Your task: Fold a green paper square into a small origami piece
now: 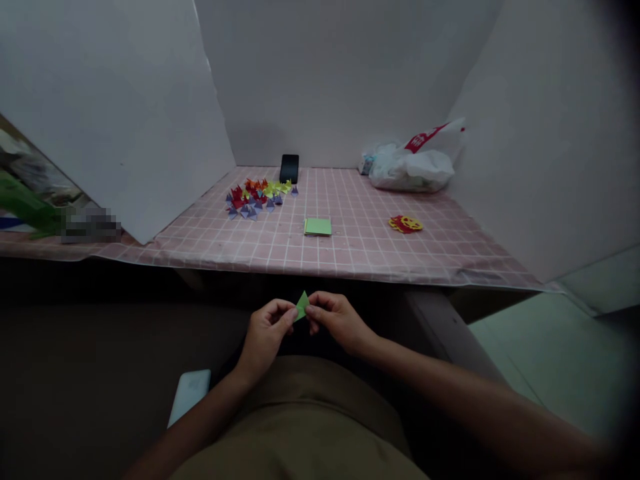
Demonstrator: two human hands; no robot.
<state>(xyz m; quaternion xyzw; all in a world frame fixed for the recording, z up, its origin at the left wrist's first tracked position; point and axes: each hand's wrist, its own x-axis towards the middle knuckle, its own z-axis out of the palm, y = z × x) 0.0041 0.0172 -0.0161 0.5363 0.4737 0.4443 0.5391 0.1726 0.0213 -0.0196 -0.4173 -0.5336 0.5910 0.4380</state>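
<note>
Between my two hands, above my lap and in front of the table edge, is a small piece of folded green paper (303, 304) with a pointed top. My left hand (267, 333) pinches its left side between thumb and fingers. On the other side my right hand (343, 321) is closed on the paper's right edge. The fingers cover part of the folds. Farther off, a stack of square paper sheets (318, 227), green on top, lies on the table. Several small folded paper pieces (255, 199) in red, orange, yellow and purple stand grouped to its left.
A pink checked cloth (280, 257) covers the table. A black phone (289, 169) leans at the back. Red and yellow cut-out shapes (406, 224) lie at right, with a white plastic bag (413, 165) behind. White panels rise on three sides. A pale flat object (190, 393) rests beside my left forearm.
</note>
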